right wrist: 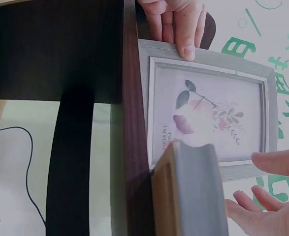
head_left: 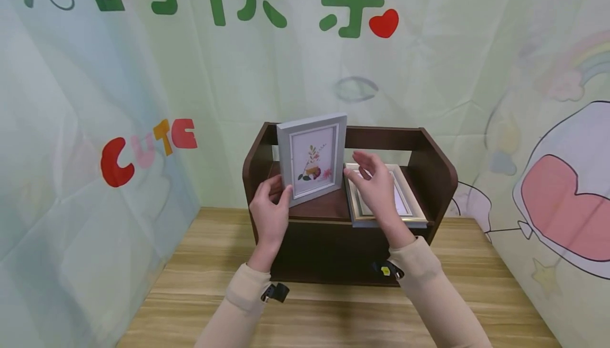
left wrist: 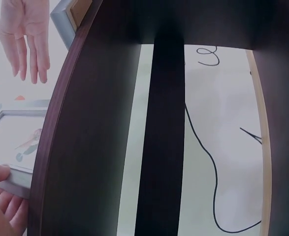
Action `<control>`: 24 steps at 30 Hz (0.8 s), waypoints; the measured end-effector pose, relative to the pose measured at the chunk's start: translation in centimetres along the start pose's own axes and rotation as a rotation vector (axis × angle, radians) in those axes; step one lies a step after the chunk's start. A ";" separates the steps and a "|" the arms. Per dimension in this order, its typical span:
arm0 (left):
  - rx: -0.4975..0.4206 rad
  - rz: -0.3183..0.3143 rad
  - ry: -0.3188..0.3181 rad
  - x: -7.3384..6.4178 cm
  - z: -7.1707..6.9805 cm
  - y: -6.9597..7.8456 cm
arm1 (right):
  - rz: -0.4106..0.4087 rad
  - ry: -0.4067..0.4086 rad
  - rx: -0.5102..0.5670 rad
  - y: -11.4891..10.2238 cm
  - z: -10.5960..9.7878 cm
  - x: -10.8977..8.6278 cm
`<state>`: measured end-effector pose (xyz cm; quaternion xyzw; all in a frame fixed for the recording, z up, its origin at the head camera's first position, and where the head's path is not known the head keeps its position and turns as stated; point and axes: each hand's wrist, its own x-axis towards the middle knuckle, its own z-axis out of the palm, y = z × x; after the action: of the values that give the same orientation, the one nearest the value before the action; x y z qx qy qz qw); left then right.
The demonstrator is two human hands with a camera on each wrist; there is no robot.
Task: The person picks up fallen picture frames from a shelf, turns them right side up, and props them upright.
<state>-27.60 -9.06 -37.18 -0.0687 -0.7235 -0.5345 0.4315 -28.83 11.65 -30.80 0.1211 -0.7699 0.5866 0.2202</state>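
A grey picture frame point(head_left: 312, 132) with a flower print stands upright, slightly turned, on the left part of a dark brown shelf point(head_left: 329, 247). My left hand point(head_left: 270, 210) grips its lower left edge, thumb on the front and fingers behind. In the right wrist view, that thumb presses the grey border point(right wrist: 218, 61). My right hand point(head_left: 376, 186) is beside the frame's right edge with fingers loosely bent and parted, the thumb tip right at the border. Below this hand lies a gold-rimmed picture frame point(head_left: 411, 199), flat on the shelf's right part.
The shelf's raised sides point(head_left: 436, 178) and back rail point(head_left: 381, 139) enclose the upper board. It stands on a wood-grain table point(head_left: 205, 284). Printed cloth point(head_left: 229, 83) hangs behind and at both sides. The wrist views show the shelf's hollow lower compartment point(left wrist: 95, 147) with a dark crossbar point(left wrist: 161, 147).
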 end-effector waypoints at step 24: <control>-0.120 0.034 0.130 -1.4 1.3 3.7 | -0.297 0.011 -0.002 -4.9 -1.2 1.2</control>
<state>-25.39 -5.88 -35.59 -0.0718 -0.6594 -0.5726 0.4818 -27.46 11.49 -25.78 0.2304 -0.7428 0.5475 0.3089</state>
